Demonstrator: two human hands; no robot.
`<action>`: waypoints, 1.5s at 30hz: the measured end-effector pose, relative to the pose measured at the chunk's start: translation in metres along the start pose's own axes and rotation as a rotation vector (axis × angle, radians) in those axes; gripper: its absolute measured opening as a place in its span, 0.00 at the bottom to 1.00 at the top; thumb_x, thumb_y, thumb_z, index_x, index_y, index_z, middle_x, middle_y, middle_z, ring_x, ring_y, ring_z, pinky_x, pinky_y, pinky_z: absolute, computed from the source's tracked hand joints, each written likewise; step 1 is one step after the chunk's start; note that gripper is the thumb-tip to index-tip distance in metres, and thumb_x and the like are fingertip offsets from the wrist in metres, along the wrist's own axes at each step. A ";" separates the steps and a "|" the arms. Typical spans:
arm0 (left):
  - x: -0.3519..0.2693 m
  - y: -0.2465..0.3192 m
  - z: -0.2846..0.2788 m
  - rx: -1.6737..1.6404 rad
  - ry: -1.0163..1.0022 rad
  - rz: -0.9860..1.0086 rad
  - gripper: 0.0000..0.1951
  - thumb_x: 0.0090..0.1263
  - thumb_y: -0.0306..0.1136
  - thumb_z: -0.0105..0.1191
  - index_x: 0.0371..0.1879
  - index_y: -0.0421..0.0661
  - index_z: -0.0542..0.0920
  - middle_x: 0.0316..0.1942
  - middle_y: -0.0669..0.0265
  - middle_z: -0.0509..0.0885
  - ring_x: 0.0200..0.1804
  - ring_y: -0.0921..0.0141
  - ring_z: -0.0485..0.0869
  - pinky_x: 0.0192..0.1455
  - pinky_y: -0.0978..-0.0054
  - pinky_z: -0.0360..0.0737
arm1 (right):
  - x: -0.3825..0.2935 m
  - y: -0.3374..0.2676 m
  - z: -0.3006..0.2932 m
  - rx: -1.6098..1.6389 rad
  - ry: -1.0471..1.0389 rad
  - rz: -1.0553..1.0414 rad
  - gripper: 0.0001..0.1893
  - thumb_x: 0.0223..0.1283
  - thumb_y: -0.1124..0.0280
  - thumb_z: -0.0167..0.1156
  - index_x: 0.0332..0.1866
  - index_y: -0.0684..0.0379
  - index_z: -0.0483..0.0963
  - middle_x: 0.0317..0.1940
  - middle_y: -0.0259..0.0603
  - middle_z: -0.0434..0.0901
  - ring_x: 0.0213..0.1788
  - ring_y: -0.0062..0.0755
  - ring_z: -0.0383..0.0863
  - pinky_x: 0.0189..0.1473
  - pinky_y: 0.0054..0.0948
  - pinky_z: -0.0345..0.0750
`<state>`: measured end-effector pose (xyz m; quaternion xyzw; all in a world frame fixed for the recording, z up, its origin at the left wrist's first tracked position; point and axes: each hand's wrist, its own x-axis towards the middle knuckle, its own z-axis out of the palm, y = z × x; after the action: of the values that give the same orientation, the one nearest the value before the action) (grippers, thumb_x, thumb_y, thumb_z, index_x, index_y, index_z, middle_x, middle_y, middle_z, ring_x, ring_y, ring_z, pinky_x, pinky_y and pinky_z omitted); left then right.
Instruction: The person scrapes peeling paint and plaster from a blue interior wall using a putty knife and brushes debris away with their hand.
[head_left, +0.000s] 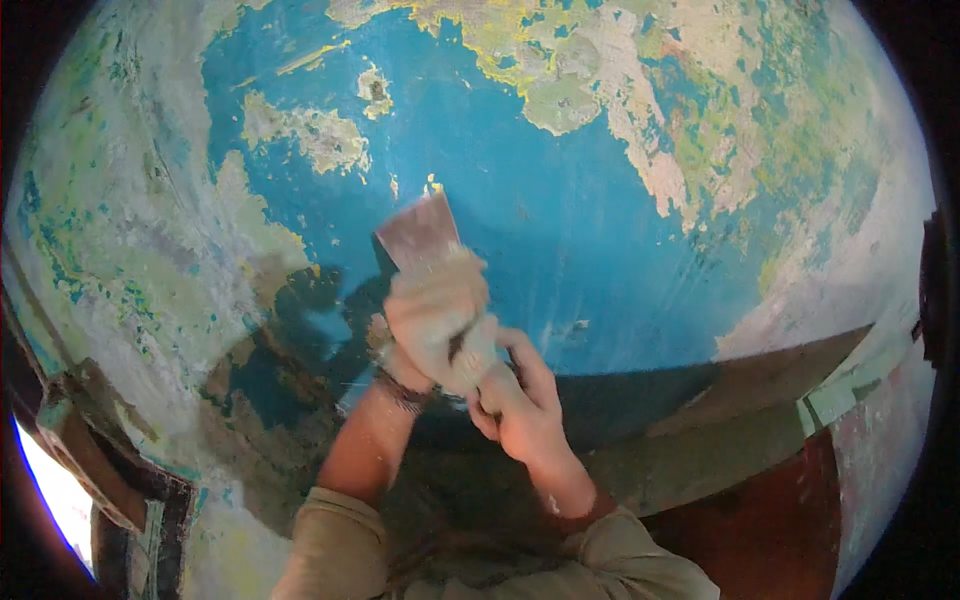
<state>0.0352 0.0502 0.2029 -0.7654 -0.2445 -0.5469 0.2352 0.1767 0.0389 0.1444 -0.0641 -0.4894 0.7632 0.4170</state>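
A wide flat scraper blade (421, 231) points up and slightly left against a wall (555, 225) with peeling blue paint. My left hand (435, 315), in what looks like a pale, dusty work glove and somewhat blurred, is closed around the tool just below the blade. Lower and to the right, my right hand (521, 405) grips the tool's lower end by the glove's heel; the handle itself is mostly hidden by the fingers. Patches of bare, grey-green plaster with yellow edges surround the blue, one of them (322, 139) up and left of the blade.
A pale green ledge or trim (855, 397) runs along the lower right, above a dark red-brown panel (750, 525). At the lower left stands a wooden frame (90, 465) beside a bright opening (52, 480). Shadows fall across the wall's lower part.
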 end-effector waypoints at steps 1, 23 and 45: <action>-0.010 0.004 0.007 0.007 0.059 0.001 0.08 0.45 0.23 0.51 0.11 0.41 0.66 0.15 0.60 0.71 0.19 0.59 0.73 0.34 0.63 0.79 | -0.009 0.001 -0.005 -0.084 0.031 0.021 0.13 0.70 0.68 0.47 0.56 0.59 0.66 0.21 0.31 0.71 0.15 0.12 0.62 0.16 0.15 0.59; -0.023 -0.001 0.008 -0.280 0.138 0.025 0.11 0.56 0.27 0.48 0.12 0.38 0.70 0.15 0.60 0.75 0.21 0.64 0.77 0.40 0.55 0.80 | -0.029 0.015 0.015 -0.203 0.212 -0.038 0.14 0.70 0.66 0.47 0.56 0.57 0.68 0.22 0.32 0.71 0.14 0.13 0.62 0.14 0.15 0.59; -0.018 -0.006 -0.004 -0.150 0.081 0.093 0.08 0.49 0.24 0.53 0.12 0.39 0.70 0.16 0.62 0.74 0.19 0.64 0.74 0.37 0.65 0.80 | -0.012 0.028 0.027 -0.192 0.220 -0.147 0.13 0.69 0.67 0.48 0.54 0.59 0.67 0.24 0.35 0.71 0.12 0.14 0.60 0.11 0.17 0.56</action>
<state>0.0234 0.0498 0.1874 -0.7687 -0.1575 -0.5826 0.2119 0.1552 0.0069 0.1318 -0.1508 -0.5150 0.6687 0.5147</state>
